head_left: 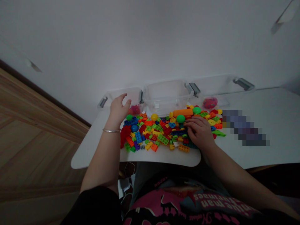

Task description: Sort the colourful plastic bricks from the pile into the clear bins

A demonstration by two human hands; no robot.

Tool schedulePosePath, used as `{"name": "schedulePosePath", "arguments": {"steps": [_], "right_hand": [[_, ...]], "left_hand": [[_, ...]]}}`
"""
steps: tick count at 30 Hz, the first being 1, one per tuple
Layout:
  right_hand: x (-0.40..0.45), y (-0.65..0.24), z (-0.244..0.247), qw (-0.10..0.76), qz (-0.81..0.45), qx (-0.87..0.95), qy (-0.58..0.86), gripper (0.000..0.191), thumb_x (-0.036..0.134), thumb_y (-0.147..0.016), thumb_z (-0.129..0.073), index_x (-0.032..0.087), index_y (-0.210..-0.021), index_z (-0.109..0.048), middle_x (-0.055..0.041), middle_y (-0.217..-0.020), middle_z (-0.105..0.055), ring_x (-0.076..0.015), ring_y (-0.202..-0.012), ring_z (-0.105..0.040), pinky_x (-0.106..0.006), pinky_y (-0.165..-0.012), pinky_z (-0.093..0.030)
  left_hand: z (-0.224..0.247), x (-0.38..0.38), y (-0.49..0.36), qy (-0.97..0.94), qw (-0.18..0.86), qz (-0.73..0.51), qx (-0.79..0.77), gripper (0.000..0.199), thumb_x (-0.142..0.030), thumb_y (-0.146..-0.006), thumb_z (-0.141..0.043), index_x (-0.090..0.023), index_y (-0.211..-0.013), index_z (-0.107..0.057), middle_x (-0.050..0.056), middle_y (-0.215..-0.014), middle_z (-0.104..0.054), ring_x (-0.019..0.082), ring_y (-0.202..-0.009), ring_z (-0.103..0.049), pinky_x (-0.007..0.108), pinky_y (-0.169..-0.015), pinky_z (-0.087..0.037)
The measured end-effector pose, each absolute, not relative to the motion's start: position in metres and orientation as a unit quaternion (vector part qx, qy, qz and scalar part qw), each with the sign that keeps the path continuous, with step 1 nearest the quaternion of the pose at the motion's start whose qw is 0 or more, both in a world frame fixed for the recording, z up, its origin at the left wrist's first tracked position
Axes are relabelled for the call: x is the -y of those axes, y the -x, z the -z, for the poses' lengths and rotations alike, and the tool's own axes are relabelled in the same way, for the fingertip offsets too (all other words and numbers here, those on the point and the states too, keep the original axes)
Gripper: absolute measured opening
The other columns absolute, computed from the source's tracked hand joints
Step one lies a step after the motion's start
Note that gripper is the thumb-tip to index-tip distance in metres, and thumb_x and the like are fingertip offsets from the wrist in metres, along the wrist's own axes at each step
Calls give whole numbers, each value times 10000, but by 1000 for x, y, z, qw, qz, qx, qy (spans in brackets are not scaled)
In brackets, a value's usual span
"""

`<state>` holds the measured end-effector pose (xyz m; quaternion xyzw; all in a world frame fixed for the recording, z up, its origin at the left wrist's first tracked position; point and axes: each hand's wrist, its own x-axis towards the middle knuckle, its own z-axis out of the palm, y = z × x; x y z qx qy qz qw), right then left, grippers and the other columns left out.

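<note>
- Near the table's (269, 150) front edge, the right hand (199, 132) rests curled on the bricks (150, 131), fingertips touching them; whether it grips one cannot be told.
- Left hand (119, 107) raised over the heap's far-left corner, fingers spread and released, a bangle (111, 130) on its wrist.
- Bricks lie heaped mid-table, between both hands.
- Along the far edge sit three clear bins: left bin (124, 97) with pink pieces (135, 110), middle bin (164, 97), right bin (217, 89) with red pieces (210, 103).
</note>
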<state>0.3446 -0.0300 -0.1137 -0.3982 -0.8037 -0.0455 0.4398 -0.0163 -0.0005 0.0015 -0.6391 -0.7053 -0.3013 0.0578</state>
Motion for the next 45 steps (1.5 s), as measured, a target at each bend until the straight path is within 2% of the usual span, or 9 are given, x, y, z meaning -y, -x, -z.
{"name": "schedulePosePath", "arguments": {"steps": [4, 11, 22, 31, 38, 42, 45], "right_hand": [[30, -345, 113, 438, 51, 807, 394, 156, 143, -832, -579, 228, -863, -707, -38, -983, -736, -237, -1020, -618, -438, -987, -470], [30, -346, 114, 436, 49, 808, 393, 159, 148, -830, -581, 234, -872, -709, -38, -991, -735, -238, -1027, -616, -434, -990, -464], [31, -345, 112, 437, 57, 809, 390, 156, 139, -830, -579, 229, -860, -703, -43, -972, -735, -240, -1012, -615, -432, -977, -468], [31, -345, 113, 435, 45, 807, 397, 168, 140, -827, -578, 238, -871, -708, -35, -985, -736, -240, -1028, -617, -450, -995, -462], [30, -345, 115, 436, 44, 806, 399, 161, 146, -828, -582, 238, -871, -706, -32, -989, -736, -241, -1029, -615, -454, -991, -466], [30, -345, 116, 430, 45, 808, 401, 158, 150, -835, -577, 239, -873, -702, -25, -992, -736, -239, -1033, -618, -451, -996, -462], [30, -345, 116, 433, 47, 805, 403, 156, 150, -836, -578, 235, -874, -703, -28, -989, -737, -240, -1047, -615, -451, -1001, -460]], "left_hand": [[8, 44, -12, 704, 116, 300, 633, 413, -378, -877, -545, -196, -1238, -631, 98, -1205, -677, 272, -1150, -578, 448, -1035, -401], [51, 102, -44, 766, 60, 231, 597, 231, -322, -884, -620, -240, -1080, -712, 58, -1030, -725, 251, -992, -614, 434, -922, -442], [76, 105, -52, 774, 26, 109, 623, 282, -283, -829, -700, -270, -1110, -711, 49, -1068, -719, 274, -1005, -586, 445, -891, -430], [76, 105, -57, 760, 23, 117, 639, 170, -263, -852, -665, -279, -1008, -731, 34, -1044, -732, 266, -991, -613, 449, -877, -416], [79, 102, -50, 732, 12, 219, 645, 146, -276, -873, -642, -242, -987, -727, 46, -915, -746, 253, -917, -644, 423, -850, -449], [70, 98, -44, 701, -4, 359, 617, 133, -286, -873, -635, -227, -960, -718, 30, -883, -730, 203, -858, -657, 361, -836, -493], [53, 91, -38, 629, 17, 488, 605, 204, -309, -866, -634, -233, -1047, -690, 14, -921, -703, 167, -869, -653, 315, -844, -512]]}}
